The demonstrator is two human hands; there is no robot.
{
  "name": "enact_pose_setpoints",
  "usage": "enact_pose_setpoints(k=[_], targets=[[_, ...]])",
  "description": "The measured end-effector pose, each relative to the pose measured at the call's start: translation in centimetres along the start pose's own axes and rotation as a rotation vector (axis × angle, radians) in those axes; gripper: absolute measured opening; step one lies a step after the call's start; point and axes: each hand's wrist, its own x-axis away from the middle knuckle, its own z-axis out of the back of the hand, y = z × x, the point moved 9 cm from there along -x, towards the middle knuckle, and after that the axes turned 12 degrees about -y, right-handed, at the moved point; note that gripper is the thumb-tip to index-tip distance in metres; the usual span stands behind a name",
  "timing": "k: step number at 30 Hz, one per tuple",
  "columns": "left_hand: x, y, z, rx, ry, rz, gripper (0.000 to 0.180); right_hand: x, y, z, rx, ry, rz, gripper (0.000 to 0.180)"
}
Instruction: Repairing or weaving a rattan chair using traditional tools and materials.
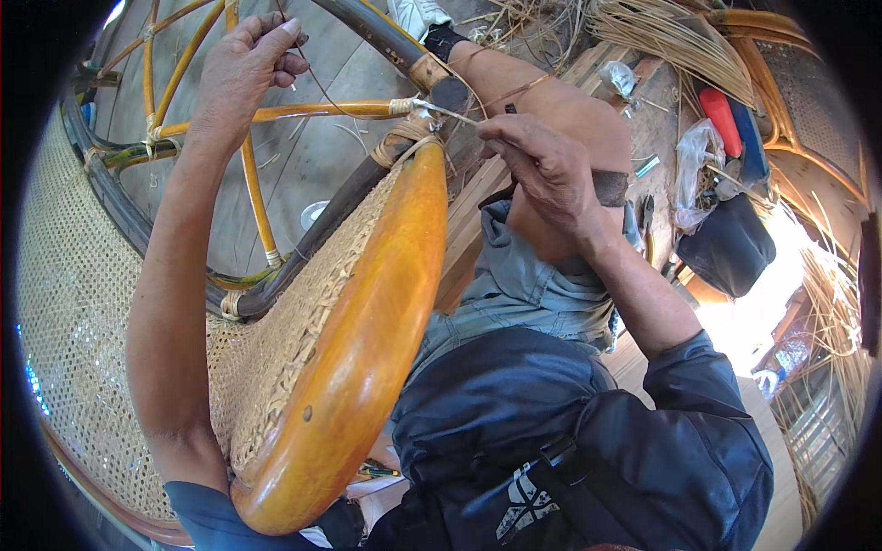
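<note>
A rattan chair with a glossy orange wooden rail (367, 340) and woven cane panel (83, 303) lies tilted across my lap. My left hand (243, 69) is raised at the top left, fingers pinched on a thin cane strand (317, 83) that runs down toward the binding. My right hand (547, 165) grips a thin pale cane strip (450, 114) at the wrapped joint (409, 108), where a yellow rattan rod (312, 111) meets the dark frame tube (367, 28). The strip is pulled taut between joint and fingers.
Bundles of loose cane strips (661, 32) lie at the top right. A red tool handle (719, 115), a plastic bag (694, 161) and a dark pouch (730, 248) sit on wooden boards to the right. Another cane chair frame (799, 101) stands at the far right.
</note>
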Motion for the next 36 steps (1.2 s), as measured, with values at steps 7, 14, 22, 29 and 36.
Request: enact_pose_setpoints(k=[7, 14, 22, 29, 36], targets=[[0.1, 0.2, -0.1, -0.010, -0.031, 0.030, 0.034, 0.6, -1.6, 0.0, 0.071, 0.022, 0.011, 0.021], [0.0, 0.4, -0.3, 0.024, -0.037, 0.012, 0.034, 0.8, -3.1, -0.8, 0.269, -0.015, 0.006, 0.018], [0.5, 0.7, -0.4, 0.050, 0.018, 0.082, 0.034, 3.4, -0.6, 13.0, -0.061, 0.483, -0.309, 0.020], [0.0, 0.9, -0.5, 0.145, 0.003, 0.080, 0.026, 6.6, 10.9, 18.9, 0.086, 0.437, -0.525, 0.024], [0.2, -0.5, -0.5, 0.157, -0.005, 0.131, 0.027, 6.0, 12.4, 16.9, 0.500, 0.464, -0.405, 0.015]])
